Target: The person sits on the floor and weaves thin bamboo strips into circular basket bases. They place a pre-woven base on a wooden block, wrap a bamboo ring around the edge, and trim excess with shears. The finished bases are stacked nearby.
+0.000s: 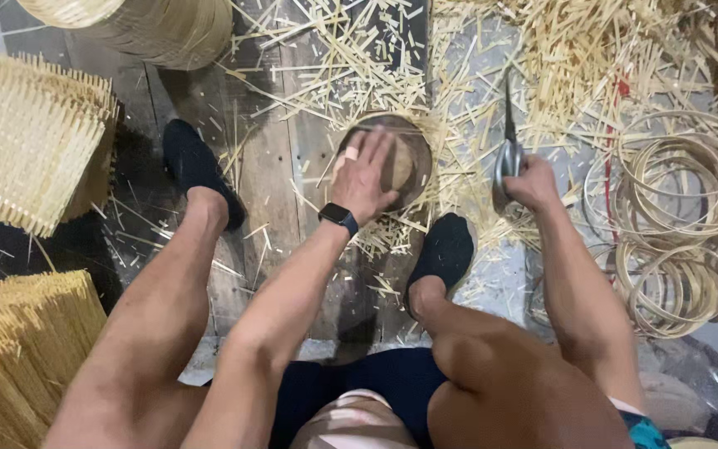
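Left hand [365, 173] is spread out flat, fingers fanned, palm pressing down on a round dark wooden block [399, 158] that sits on the plank floor [268, 166] between the person's two feet; there's a strip of tape on one finger and a black smartwatch [338, 218] on that wrist. Right hand [531, 183] is off to the right of it, well apart, closed in a fist around the handles of a big pair of metal shears [508, 145], blades pointing up and away from the body, and I can't tell if the blades are parted or not. So the block is right under the left hand and the shears are just right of the block, not touching it. All around and beyond both hands the floor is littered with pale bamboo offcuts [475, 75], thickest past the right hand. Further right of the right hand there's a loose heap of thin bamboo hoops [679, 216] with a red cord [615, 125] running next to them. Way out left of the left hand are stacks of woven bamboo mats [31, 141] with bristly edges, and up past it a rounded woven basket [147, 29]. Black shoes on both feet, the right shoe [442, 249] just below the block, the left shoe [197, 170] off to its left.
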